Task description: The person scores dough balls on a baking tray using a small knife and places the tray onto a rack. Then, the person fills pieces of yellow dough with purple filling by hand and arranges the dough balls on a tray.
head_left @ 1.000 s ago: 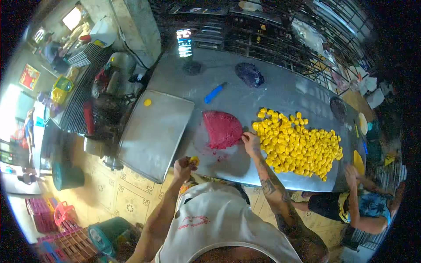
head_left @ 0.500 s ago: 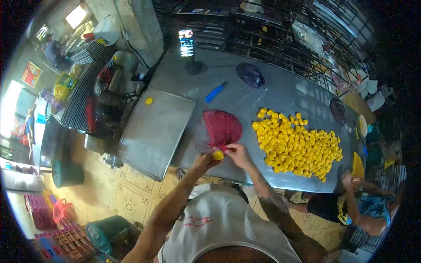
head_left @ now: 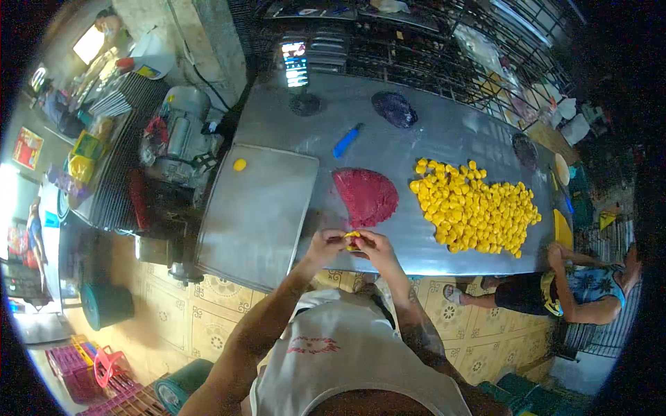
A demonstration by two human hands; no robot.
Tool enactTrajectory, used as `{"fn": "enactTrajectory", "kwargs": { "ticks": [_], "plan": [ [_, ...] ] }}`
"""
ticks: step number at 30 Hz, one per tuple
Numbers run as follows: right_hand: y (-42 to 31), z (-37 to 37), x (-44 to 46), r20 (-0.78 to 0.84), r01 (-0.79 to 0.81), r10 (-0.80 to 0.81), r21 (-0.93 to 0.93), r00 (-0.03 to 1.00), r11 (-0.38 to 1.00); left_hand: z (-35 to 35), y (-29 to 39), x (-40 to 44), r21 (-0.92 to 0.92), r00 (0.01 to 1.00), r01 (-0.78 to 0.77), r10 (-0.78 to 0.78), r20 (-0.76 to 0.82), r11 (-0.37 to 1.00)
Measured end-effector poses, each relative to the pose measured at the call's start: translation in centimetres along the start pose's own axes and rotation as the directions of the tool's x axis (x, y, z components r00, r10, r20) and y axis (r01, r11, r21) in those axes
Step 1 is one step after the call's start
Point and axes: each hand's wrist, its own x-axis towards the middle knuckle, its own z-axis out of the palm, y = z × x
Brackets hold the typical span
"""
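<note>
My left hand [head_left: 326, 249] and my right hand [head_left: 377, 251] meet at the table's near edge, both with fingers on a small yellow dough piece [head_left: 353, 236] that has some red in it. Just beyond them lies a mound of crumbly red filling [head_left: 365, 197]. Many yellow dough pieces [head_left: 475, 208] are spread to the right of it. A metal tray [head_left: 260, 208] on the left bears one round yellow piece [head_left: 240, 164].
A blue-handled tool [head_left: 346, 141], a dark purple mass [head_left: 394, 109] and a lit phone on a stand [head_left: 294, 64] are farther back on the metal table [head_left: 333, 104]. Another person [head_left: 583, 288] works at the right end. Machinery [head_left: 184, 132] stands left.
My hands have come together, my right from the filling's edge and my left from beside the tray. The yellow piece is now between both hands, with red in it. The view has shifted slightly.
</note>
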Motion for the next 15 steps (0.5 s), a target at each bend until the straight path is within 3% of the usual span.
{"fn": "enactTrajectory", "kwargs": {
  "ticks": [1, 2, 3, 4, 5, 7, 8, 9, 10, 11, 12, 14, 15],
  "plan": [
    [1.1, -0.8, 0.8, 0.001, 0.001, -0.001, 0.001, 1.000, 1.000, 0.1, 0.8, 0.0, 0.252, 0.998, -0.060, 0.054, 0.033, 0.966],
    [2.5, -1.8, 1.9, 0.004, 0.104, -0.105, -0.168, 0.994, 0.980, 0.5, 1.4, 0.0, 0.253, 0.998, -0.060, 0.054, 0.031, 0.966],
    [3.6, -2.9, 2.6, 0.025, 0.203, -0.206, -0.331, 0.978, 0.921, 1.1, 2.1, 0.0, 0.479, 0.991, -0.109, 0.133, -0.015, 0.871],
    [3.9, -3.4, 3.0, 0.031, 0.201, -0.203, -0.333, 0.979, 0.921, 1.7, 2.2, 0.0, 0.678, 0.975, -0.132, 0.219, -0.044, 0.724],
    [4.1, -4.0, 3.6, 0.005, 0.212, -0.241, -0.491, 0.971, 0.845, 2.4, 2.3, 0.1, 0.676, 0.974, -0.127, 0.221, -0.055, 0.726],
    [1.8, -3.6, 3.7, 0.002, 0.221, -0.283, -0.630, 0.959, 0.744, 3.5, 2.1, 0.5, 0.777, 0.950, -0.244, 0.306, 0.070, 0.580],
    [0.1, -3.5, 2.9, 0.062, 0.281, -0.342, -0.715, 0.938, 0.640, 4.0, 0.8, 0.8, 0.781, 0.950, -0.234, 0.308, 0.057, 0.579],
    [-1.4, -3.4, 2.5, 0.132, 0.340, -0.395, -0.783, 0.909, 0.521, 4.2, -1.5, 1.5, 0.665, 0.930, -0.224, 0.360, -0.072, 0.712],
    [-1.2, -4.3, 2.7, 0.146, 0.349, -0.389, -0.777, 0.909, 0.524, 4.8, -2.2, 1.7, 0.525, 0.899, -0.231, 0.385, -0.206, 0.819],
    [-1.0, -5.4, 2.8, 0.213, 0.445, -0.441, -0.721, 0.872, 0.531, 5.0, -2.9, 1.8, 0.528, 0.897, -0.221, 0.383, -0.219, 0.820],
    [-1.0, -6.4, 2.9, 0.275, 0.536, -0.493, -0.658, 0.825, 0.529, 5.2, -2.7, 2.0, 0.252, 0.942, -0.125, 0.194, -0.273, 0.960],
    [-2.4, -7.5, 2.5, 0.325, 0.562, -0.477, -0.634, 0.817, 0.531, 5.9, -2.5, 1.8, 0.051, 0.964, 0.028, -0.013, -0.267, 0.998],
    [-2.9, -8.1, 2.3, 0.362, 0.583, -0.466, -0.613, 0.807, 0.533, 6.8, -2.3, 1.5, 0.043, 0.959, 0.034, -0.020, -0.282, 0.998]
  ]
}}
